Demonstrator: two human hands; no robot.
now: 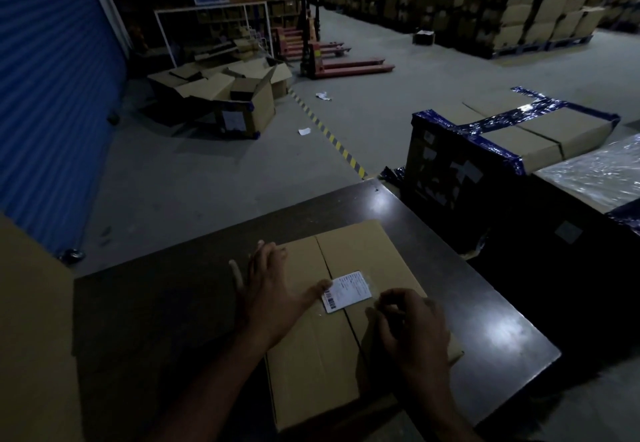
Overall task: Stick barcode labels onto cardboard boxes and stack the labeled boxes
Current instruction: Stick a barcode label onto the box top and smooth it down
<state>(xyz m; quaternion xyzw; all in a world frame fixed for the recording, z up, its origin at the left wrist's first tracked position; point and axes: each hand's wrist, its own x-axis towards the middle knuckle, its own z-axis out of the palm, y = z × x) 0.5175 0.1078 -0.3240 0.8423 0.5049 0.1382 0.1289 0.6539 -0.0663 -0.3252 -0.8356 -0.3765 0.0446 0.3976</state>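
A cardboard box point(332, 320) lies flat on a dark table point(485, 320) near the person, its centre seam running from far to near. A white barcode label point(347, 290) sits across that seam, a little right of the box's middle.

The left hand point(273, 299) rests spread on the box's left half, fingers straight and reaching toward the far edge, while its thumb presses the label's left end. It holds nothing; it only steadies and pushes. The right hand point(408, 324) hovers just right of the label with its fingers curled in a narrow pinch; whether something thin, such as peeled backing, sits between them is too dim to tell.

The step in hand looks like the sticking itself: the label is laid down and is being pressed flat. The next move probably calls for a firm rub along the label toward its right end so the corners bond, then both hands gripping the box's sides to lift it away for stacking.

To the far right stand larger boxes bound in blue tape point(512, 123). A tall piece of cardboard point(31, 337) stands at the near left.
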